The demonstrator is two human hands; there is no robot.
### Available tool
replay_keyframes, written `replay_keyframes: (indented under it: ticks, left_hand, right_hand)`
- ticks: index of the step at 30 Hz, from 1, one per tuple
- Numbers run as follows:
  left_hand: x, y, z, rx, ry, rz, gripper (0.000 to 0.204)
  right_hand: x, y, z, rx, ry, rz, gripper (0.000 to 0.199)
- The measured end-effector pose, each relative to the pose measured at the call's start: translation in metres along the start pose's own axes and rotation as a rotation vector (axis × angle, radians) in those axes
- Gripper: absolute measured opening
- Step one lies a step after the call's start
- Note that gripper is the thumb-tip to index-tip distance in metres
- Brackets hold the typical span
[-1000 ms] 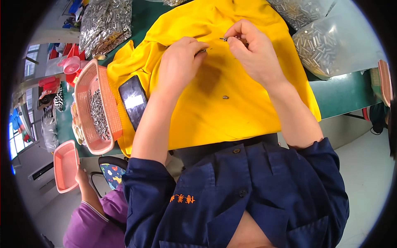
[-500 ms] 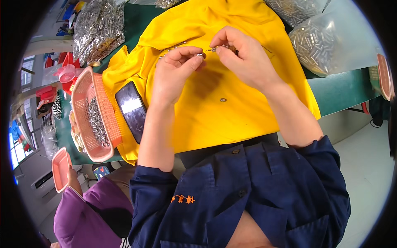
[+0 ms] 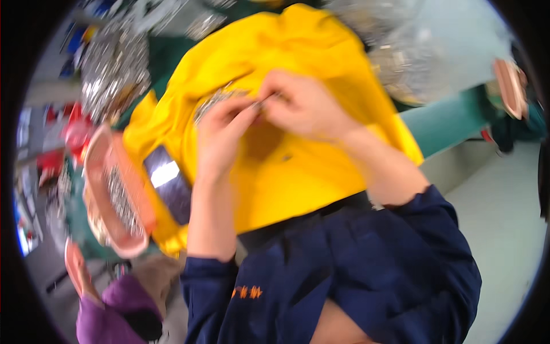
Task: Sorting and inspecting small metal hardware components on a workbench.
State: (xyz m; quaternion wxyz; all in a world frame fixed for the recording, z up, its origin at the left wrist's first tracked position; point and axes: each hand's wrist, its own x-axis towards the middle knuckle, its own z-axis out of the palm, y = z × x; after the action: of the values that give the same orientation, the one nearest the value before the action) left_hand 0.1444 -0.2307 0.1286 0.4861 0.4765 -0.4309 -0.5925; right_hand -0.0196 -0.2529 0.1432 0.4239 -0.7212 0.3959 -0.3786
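Over a yellow cloth (image 3: 309,189), both my hands meet at their fingertips. My left hand (image 3: 220,132) is closed, pinching a small metal part (image 3: 257,106). Closed as well, my right hand (image 3: 303,106) presses its thumb and fingers against the same spot; the piece in it is smeared by motion. Behind the left hand lies a heap of small metal parts (image 3: 220,98). One loose metal piece (image 3: 287,157) rests on the cloth below the hands.
At left are a phone (image 3: 167,186) and a pink basket (image 3: 143,209) of metal parts. Clear bags of metal parts (image 3: 114,69) stand far left, another bag (image 3: 401,63) far right. A person in purple (image 3: 120,309) holds a pink tray (image 3: 73,266) at lower left.
My fingertips, slightly apart before, now touch. The view has shifted and blurred, so the cloth and bags sit further left. The heap behind my left hand shows more.
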Motion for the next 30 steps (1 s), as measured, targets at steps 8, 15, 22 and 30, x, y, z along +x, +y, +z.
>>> replay_keyframes:
  ticks: [8,15,22,30]
  left_hand:
    - [-0.007,-0.013,-0.024,0.098,0.027,0.063,0.015]
    - [-0.001,-0.015,-0.013,0.101,-0.017,0.126,0.013]
    - [-0.007,-0.004,-0.015,0.41,0.081,0.184,0.012]
    - [0.008,-0.011,-0.007,-0.039,-0.068,0.117,0.012]
  right_hand:
    - [-0.004,-0.003,0.015,-0.179,0.065,-0.164,0.009]
    - [-0.006,-0.005,0.009,-0.156,0.085,-0.117,0.011]
    - [-0.002,-0.005,0.026,-0.193,0.09,-0.054,0.014]
    - [0.002,0.014,0.007,0.253,-0.018,0.092,0.005]
